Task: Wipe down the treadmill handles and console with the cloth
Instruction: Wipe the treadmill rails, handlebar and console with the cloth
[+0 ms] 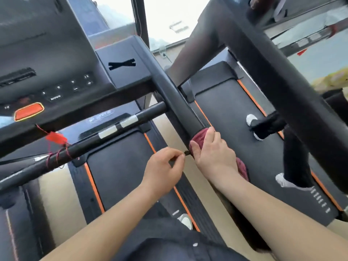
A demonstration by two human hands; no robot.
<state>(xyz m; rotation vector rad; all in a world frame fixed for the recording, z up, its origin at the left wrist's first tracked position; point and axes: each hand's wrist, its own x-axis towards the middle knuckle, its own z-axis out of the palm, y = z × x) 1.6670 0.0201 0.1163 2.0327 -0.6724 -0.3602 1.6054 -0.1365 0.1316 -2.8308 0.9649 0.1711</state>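
Note:
The treadmill's right side handle (169,91) is a thick black bar running from the console down toward me. My right hand (212,153) presses a dark red cloth (199,137) around the near end of this handle; more cloth hangs below the wrist. My left hand (165,166) is just left of it, fingers pinched on a small dark bit at the handle's end. The console (56,80), with buttons and an orange stop key (28,111), is at the upper left. A black crossbar (105,131) with silver pulse sensors runs below it.
A red safety tag (55,138) on a cord hangs from the console onto the crossbar. On the neighbouring treadmill (235,129) to the right, another person's legs in dark trousers and white-soled shoes (259,127) stand on the belt. Its thick upright crosses the upper right.

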